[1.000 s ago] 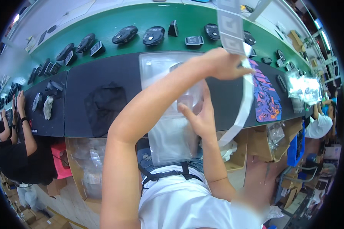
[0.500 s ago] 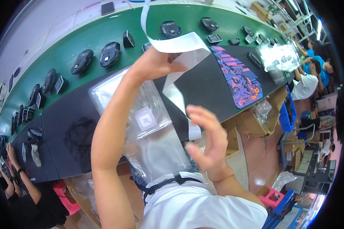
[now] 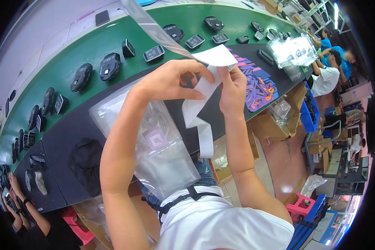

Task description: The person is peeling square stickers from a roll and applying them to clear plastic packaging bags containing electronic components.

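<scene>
White label strip, one: hanging in folds above the black mat, running between both hands. Right hand: no longer standing free below, now pinching the strip's upper fold between thumb and fingers. Left hand: curving at the strip, thumb and forefinger standing apart. Clear plastic packet: overhanging the mat's near edge, purple-and-white sticker still showing. Judgement: strip handling is becoming two-handed.

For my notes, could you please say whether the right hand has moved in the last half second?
Yes, the right hand moved up the picture, closer to the patterned mat.
</scene>
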Motion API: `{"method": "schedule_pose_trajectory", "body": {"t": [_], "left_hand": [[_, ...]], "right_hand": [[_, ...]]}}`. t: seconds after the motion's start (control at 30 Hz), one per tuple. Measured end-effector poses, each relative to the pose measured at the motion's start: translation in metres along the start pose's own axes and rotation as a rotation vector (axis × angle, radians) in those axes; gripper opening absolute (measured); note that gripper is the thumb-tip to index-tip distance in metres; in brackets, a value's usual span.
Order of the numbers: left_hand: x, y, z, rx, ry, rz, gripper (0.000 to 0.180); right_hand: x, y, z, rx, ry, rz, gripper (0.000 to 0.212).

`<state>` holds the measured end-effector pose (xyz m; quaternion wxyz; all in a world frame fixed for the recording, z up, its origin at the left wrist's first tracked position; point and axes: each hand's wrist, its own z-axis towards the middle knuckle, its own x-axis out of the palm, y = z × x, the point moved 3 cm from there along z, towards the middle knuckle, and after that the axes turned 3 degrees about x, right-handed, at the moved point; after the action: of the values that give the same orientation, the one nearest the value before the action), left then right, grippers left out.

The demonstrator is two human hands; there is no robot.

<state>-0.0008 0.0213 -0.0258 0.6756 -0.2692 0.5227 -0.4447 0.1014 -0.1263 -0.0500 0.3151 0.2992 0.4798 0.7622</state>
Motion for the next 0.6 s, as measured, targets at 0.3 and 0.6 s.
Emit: {"method": "schedule_pose_trajectory", "body": {"t": [0.3, 0.6], "left_hand": [[-0.005, -0.004, -0.003, -0.057, -0.018, -0.053, 0.080], [0.002, -0.004, 0.002, -0.032, 0.015, -0.103, 0.085]], "right_hand": [[0.005, -0.009, -0.010, 0.408, 0.134, 0.308, 0.039], [0.028, 0.003, 0.000, 0.486, 0.060, 0.482, 0.049]]}}
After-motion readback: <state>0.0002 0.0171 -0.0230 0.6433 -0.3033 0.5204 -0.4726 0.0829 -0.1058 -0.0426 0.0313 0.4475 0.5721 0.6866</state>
